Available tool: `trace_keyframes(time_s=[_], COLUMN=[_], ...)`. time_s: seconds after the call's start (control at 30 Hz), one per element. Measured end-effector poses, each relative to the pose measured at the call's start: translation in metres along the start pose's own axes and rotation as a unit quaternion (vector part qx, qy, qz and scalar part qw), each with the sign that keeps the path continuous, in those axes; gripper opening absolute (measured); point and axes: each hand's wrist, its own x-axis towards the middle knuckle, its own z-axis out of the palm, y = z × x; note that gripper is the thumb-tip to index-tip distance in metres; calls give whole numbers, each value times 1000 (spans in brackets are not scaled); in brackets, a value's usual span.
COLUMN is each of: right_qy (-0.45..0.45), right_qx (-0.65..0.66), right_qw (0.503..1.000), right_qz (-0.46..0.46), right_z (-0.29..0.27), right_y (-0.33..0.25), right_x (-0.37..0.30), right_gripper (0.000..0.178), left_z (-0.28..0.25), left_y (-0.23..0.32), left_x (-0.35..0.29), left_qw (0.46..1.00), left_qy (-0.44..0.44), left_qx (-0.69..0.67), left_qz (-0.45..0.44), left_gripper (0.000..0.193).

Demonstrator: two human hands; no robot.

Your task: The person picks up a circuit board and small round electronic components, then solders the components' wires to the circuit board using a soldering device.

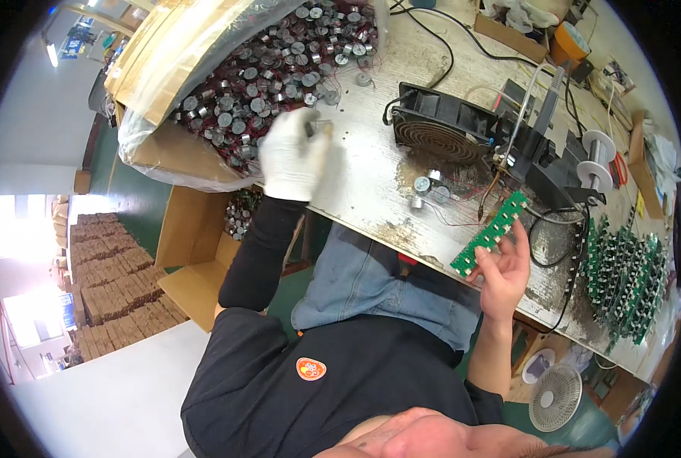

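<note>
My left hand, in a white glove, is over the table edge beside a heap of small round metal motors with thin dark red wires. Its fingers and thumb are curled together; whatever lies between them is too small to make out. My bare right hand grips a narrow green circuit board by its lower edge, thumb on the face. Small pale parts line the board, which is tilted near a soldering stand. A few loose motors with red wires lie left of the board.
A black fan with a round grille stands behind the loose motors. Many finished-looking green boards are piled at the right. A solder spool stands by black cables. An open cardboard box sits below the table at left.
</note>
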Motion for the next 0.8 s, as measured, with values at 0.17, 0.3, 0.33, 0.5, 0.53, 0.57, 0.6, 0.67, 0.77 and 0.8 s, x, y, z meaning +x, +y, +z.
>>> trace_keyframes(time_s=[0.17,0.3,0.33,0.5,0.53,0.57,0.6,0.67,0.77,0.8], right_qy=[-9,-7,-7,-15,-13,-16,-19,-14,-18,-27], right_qx=[3,4,7,18,16,16,16,15,15,15], right_qw=[1000,1000,1000,1000,1000,1000,1000,1000,1000,999], right_qz=[2,2,3,0,-1,-1,-1,-1,4,9], right_z=[0,-1,-1,-1,-1,-1,-1,0,-1,-1], right_y=[0,2,2,1,0,-1,-1,-2,-2,-2], right_x=[1,0,0,0,0,0,0,0,-1,0], right_gripper=[68,68,69,68,68,68,68,69,73,75], left_z=[-9,11,16,24,24,22,22,22,23,21], left_y=[-13,-18,-21,-21,-18,-17,-17,-17,-20,-22], left_x=[36,63,67,67,66,66,67,67,66,62], left_qw=[989,972,967,967,965,965,964,963,960,966], left_qy=[-90,-145,-156,-145,-149,-151,-148,-146,-157,-147], left_qx=[119,182,200,210,217,216,221,225,230,212], left_qz=[11,-16,-25,-10,-14,-14,-6,1,3,10], left_gripper=[29,31,30,24,24,24,24,24,22,22])
